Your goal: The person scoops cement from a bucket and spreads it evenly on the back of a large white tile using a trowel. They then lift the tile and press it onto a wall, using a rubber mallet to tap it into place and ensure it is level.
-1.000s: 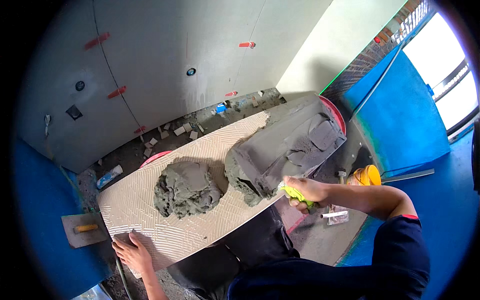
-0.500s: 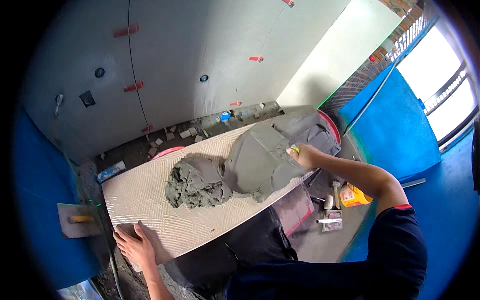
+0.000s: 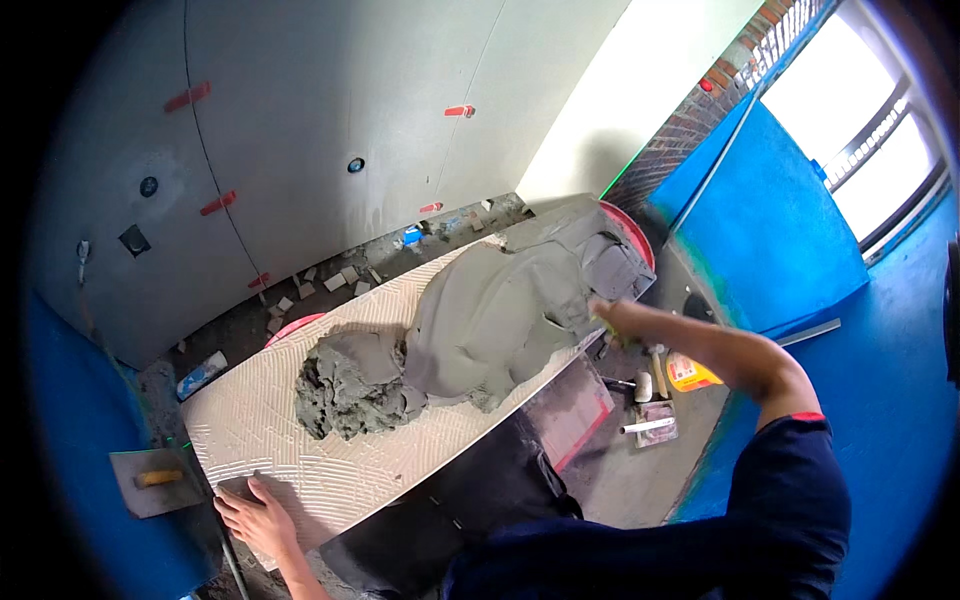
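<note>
A large pale tile (image 3: 240, 425) lies with its ribbed back facing up, partly coated in grey mortar (image 3: 490, 310). The mortar is smeared over the right half; a lumpy heap (image 3: 345, 405) sits nearer the middle. My left hand (image 3: 258, 515) rests on the tile's near left corner, fingers apart. At the right, beside the tile's near long edge, my right hand (image 3: 622, 318) is closed round a tool with a yellow-green handle, seemingly a trowel. Motion blurs this hand, and the tool's blade cannot be made out.
A yellow-handled trowel (image 3: 158, 478) stands off the tile's left end. Red rims (image 3: 630, 235) show under the tile. A mallet (image 3: 643, 386), a yellow bucket (image 3: 690, 372) and a white marker (image 3: 648, 426) are at the right. Behind, tile scraps (image 3: 340, 279) lie along the tiled wall (image 3: 290, 130).
My right hand has moved toward the tile's near right edge, and the mortar there shows fresh curved streaks. The whole view has shifted. My left hand stays on the tile corner.
</note>
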`<state>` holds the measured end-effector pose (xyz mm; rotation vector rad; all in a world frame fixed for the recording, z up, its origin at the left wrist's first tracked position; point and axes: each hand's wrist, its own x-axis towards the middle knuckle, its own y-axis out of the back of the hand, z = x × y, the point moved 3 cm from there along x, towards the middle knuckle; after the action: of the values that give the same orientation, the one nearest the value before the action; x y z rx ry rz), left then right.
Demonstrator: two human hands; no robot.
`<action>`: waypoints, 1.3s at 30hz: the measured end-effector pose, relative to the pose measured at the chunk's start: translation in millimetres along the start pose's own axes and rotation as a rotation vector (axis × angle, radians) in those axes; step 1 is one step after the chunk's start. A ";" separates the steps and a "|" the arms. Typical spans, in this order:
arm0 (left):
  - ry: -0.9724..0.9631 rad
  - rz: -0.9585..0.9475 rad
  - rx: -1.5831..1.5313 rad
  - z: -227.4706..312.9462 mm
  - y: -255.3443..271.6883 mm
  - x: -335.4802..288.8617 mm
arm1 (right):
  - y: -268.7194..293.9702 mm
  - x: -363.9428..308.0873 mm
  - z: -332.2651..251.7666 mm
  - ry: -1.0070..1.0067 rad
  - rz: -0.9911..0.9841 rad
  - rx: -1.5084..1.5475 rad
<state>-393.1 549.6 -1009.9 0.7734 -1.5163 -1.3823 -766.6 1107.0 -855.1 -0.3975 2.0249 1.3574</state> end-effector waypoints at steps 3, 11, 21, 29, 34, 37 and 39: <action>0.000 0.018 0.046 -14.1 -6.6 -1.2 | -56.0 -84.7 -38.0 0.217 -0.269 0.028; -0.016 -0.021 -0.039 -7.7 -8.2 2.1 | 44.0 3.8 69.8 0.269 0.305 -0.444; 0.017 -0.011 0.060 -19.3 -13.5 4.3 | -48.0 -97.2 28.5 -0.002 -0.309 -0.043; -0.017 0.024 -0.030 -36.4 -36.7 14.3 | 61.4 -1.1 122.7 0.146 0.317 -0.406; -0.034 -0.022 -0.073 -8.2 -22.5 11.3 | 151.7 55.6 186.5 -0.148 0.268 -0.212; 0.021 -0.009 0.048 -22.5 -19.8 11.3 | 122.4 52.2 165.1 -0.155 0.075 0.198; 0.025 0.004 0.140 -23.3 -32.4 11.9 | 95.3 29.0 169.7 -0.160 -0.034 0.408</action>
<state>-380.4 523.9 -1040.1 0.8696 -1.6069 -1.2686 -783.2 1303.0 -848.9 -0.1346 2.0823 0.8921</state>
